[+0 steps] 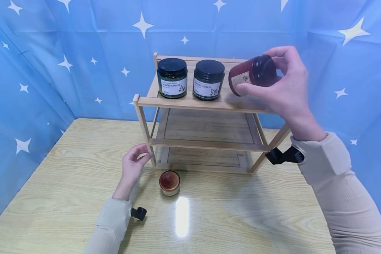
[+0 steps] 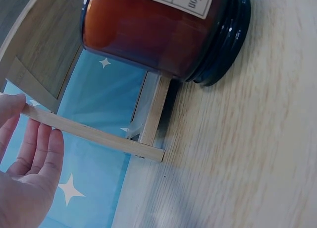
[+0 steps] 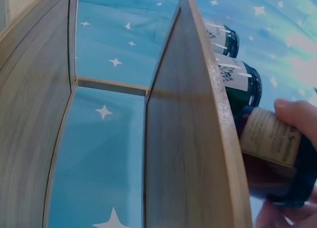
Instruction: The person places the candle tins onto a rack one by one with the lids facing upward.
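Note:
My right hand grips a dark red candle jar round its black lid, with the thumb by its label. The jar is tilted on its side over the right part of the wooden rack's top shelf; whether it touches the shelf cannot be told. Left of it on that shelf, two green candle jars stand upright with black lids. My left hand pinches the rack's front left leg between thumb and fingers. Close by on the table, an amber candle jar stands with its black lid downward.
The rack's middle shelf and bottom shelf lie below the top one. A pale wood-grain table carries the rack. Blue cloth with white stars hangs behind and at both sides.

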The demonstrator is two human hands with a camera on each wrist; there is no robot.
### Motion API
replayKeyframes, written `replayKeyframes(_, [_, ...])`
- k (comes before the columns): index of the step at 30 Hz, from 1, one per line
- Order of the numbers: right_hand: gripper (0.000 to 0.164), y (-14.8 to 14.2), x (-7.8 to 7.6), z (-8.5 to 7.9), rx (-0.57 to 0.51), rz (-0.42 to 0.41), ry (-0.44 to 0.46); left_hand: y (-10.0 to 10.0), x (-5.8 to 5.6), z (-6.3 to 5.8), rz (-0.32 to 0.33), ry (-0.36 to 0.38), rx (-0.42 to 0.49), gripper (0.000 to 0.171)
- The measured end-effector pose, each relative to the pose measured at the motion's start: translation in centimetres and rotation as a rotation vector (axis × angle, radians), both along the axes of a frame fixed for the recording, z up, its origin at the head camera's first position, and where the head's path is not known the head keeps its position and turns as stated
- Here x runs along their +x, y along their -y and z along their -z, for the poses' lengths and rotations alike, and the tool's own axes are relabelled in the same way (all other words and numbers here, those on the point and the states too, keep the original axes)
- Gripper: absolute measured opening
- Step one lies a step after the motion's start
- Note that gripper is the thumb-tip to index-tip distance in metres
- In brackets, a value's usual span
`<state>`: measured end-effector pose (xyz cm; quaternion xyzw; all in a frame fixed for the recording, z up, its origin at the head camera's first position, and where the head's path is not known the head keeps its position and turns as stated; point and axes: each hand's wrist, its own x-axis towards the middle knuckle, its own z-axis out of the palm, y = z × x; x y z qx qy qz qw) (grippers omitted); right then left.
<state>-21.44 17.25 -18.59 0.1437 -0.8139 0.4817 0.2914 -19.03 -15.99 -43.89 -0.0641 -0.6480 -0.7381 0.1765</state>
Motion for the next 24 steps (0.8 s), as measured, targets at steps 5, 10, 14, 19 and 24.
replayKeyframes(5, [0.062,0.0,-0.4,0.3,0.001,-0.033,-0.019,0.0,0.0,0.1,-0.009,0.010,-0.009,0.031])
replayKeyframes(10, [0.065,0.0,-0.5,0.4,0.024,-0.059,0.015,0.0,0.0,0.1,-0.006,0.006,-0.007,0.030])
replayKeyframes(14, [0.065,0.1,-0.6,0.4,0.062,-0.057,0.022,0.0,0.0,0.0,-0.006,0.001,-0.007,0.029])
replayKeyframes(19, [0.067,0.3,-0.9,0.4,0.119,-0.058,0.050,-0.1,0.0,-0.1,-0.012,0.001,-0.001,0.030])
replayKeyframes(24, [0.068,0.4,-1.2,0.5,0.139,-0.060,0.053,-0.1,0.0,-0.1,-0.012,0.003,0.006,0.030])
